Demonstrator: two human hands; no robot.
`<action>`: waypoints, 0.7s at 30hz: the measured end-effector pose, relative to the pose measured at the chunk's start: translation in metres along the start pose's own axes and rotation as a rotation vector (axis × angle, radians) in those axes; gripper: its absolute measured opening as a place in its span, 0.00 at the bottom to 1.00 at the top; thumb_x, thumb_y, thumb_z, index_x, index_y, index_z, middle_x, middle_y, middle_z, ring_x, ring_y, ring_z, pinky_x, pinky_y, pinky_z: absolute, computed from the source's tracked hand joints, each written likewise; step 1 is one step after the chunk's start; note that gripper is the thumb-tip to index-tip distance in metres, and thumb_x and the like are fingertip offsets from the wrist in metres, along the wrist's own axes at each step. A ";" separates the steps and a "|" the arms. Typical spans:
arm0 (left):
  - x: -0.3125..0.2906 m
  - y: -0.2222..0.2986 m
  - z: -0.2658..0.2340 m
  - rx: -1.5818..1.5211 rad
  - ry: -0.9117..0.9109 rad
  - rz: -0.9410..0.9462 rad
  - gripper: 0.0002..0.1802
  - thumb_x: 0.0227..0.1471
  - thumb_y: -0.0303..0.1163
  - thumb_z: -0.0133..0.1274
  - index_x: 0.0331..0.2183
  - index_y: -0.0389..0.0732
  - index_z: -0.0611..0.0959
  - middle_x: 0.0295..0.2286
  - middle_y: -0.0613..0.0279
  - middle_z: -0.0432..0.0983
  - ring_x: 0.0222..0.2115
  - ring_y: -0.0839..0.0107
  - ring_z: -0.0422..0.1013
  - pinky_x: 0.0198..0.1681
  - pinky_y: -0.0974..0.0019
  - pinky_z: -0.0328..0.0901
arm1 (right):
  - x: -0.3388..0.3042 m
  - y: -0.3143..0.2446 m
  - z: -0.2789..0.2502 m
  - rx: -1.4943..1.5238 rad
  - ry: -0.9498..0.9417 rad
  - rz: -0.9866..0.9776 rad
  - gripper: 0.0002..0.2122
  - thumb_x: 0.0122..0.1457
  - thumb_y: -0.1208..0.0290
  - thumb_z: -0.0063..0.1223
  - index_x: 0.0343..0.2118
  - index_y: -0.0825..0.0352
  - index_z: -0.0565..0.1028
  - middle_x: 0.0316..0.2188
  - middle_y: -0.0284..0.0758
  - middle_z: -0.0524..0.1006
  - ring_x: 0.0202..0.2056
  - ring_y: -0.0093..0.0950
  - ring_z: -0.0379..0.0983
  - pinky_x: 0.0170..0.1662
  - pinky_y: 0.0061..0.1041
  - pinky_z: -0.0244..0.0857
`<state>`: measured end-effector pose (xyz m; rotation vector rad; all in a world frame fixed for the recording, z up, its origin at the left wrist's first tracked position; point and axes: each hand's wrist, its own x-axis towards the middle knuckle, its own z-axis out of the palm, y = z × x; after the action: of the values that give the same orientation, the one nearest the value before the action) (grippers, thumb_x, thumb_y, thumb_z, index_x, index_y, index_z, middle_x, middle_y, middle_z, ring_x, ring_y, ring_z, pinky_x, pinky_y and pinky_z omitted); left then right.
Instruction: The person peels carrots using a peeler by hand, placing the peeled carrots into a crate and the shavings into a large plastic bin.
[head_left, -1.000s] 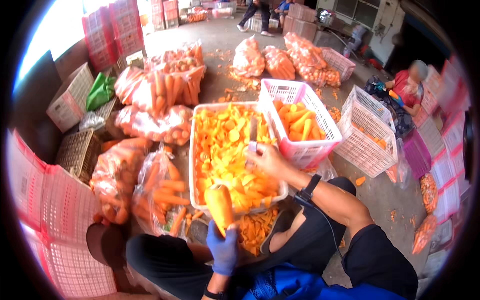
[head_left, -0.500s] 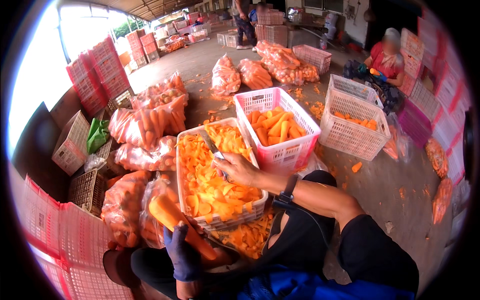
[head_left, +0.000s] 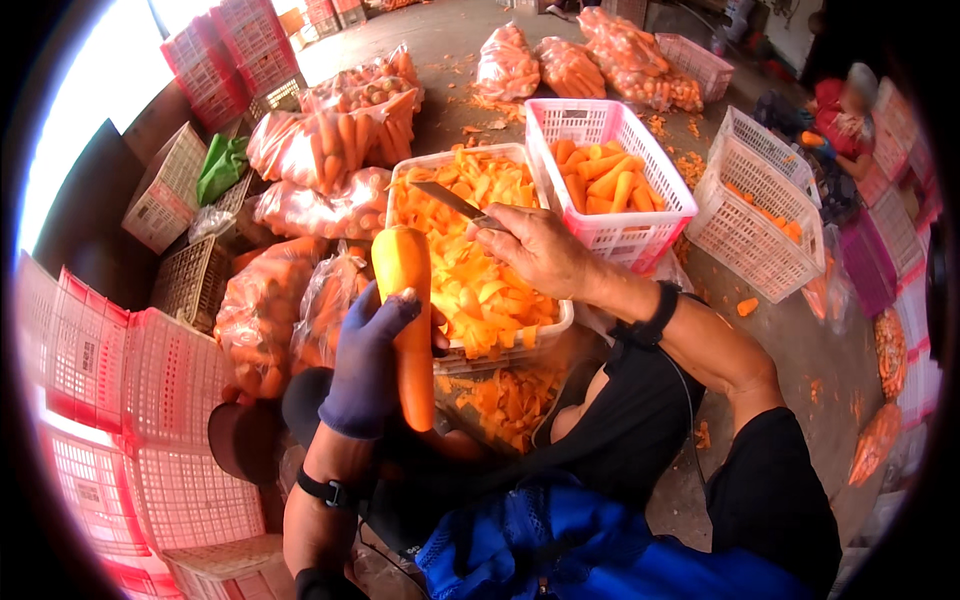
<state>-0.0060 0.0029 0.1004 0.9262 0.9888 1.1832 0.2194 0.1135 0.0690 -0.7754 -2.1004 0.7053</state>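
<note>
My left hand [head_left: 365,365], in a dark purple-blue glove, grips a large carrot [head_left: 407,320] upright, its thick end uppermost. That upper part looks smooth and bright; the lower part is deeper orange. Bare, my right hand [head_left: 535,250] is closed round the handle of a knife [head_left: 455,203]. The blade points up and left, above and just right of the carrot's top, apart from it. Beneath both hands stands a white crate [head_left: 556,327] heaped with orange carrot peelings [head_left: 490,285]. More peelings [head_left: 515,405] lie on the ground between my legs.
Right of the peelings, a pink-and-white crate [head_left: 610,232] holds peeled carrots [head_left: 610,180]. Farther right stands a pale crate [head_left: 755,235] with some carrots. Plastic bags of carrots [head_left: 325,150] crowd the left, beside stacked pink crates [head_left: 180,380]. Another person [head_left: 845,120] sits at far right holding a carrot.
My left hand has raised the carrot and turned it more upright, nearer the knife. The knife blade now slants further left. The whole view has shifted, showing less of the background.
</note>
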 end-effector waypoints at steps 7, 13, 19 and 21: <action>0.025 -0.021 -0.020 -0.144 -0.032 -0.147 0.20 0.57 0.34 0.50 0.49 0.34 0.72 0.29 0.53 0.76 0.25 0.65 0.74 0.32 0.66 0.70 | 0.004 0.013 0.012 -0.096 -0.024 -0.112 0.10 0.64 0.66 0.52 0.36 0.68 0.73 0.26 0.49 0.76 0.32 0.50 0.75 0.32 0.42 0.66; 0.043 -0.015 -0.018 -0.091 0.001 -0.177 0.18 0.58 0.35 0.53 0.46 0.34 0.73 0.26 0.57 0.75 0.22 0.68 0.72 0.28 0.68 0.69 | 0.015 0.021 0.012 -0.158 -0.098 -0.068 0.11 0.64 0.64 0.52 0.34 0.68 0.73 0.26 0.48 0.76 0.31 0.50 0.75 0.32 0.43 0.66; 0.057 -0.018 -0.019 0.059 0.010 -0.216 0.15 0.58 0.35 0.56 0.42 0.35 0.74 0.24 0.60 0.74 0.20 0.71 0.71 0.24 0.70 0.68 | 0.025 0.038 0.018 -0.116 -0.247 0.083 0.10 0.61 0.64 0.53 0.35 0.67 0.78 0.25 0.49 0.77 0.32 0.49 0.76 0.33 0.42 0.68; 0.059 -0.017 -0.020 0.030 0.028 -0.249 0.15 0.57 0.34 0.57 0.42 0.35 0.74 0.24 0.61 0.74 0.20 0.72 0.72 0.24 0.70 0.68 | 0.028 0.037 0.020 -0.113 -0.243 0.114 0.10 0.61 0.65 0.53 0.36 0.66 0.80 0.25 0.49 0.77 0.32 0.48 0.77 0.34 0.41 0.69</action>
<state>-0.0146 0.0603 0.0715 0.7867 1.1125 0.9759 0.1995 0.1533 0.0452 -0.9166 -2.3454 0.7806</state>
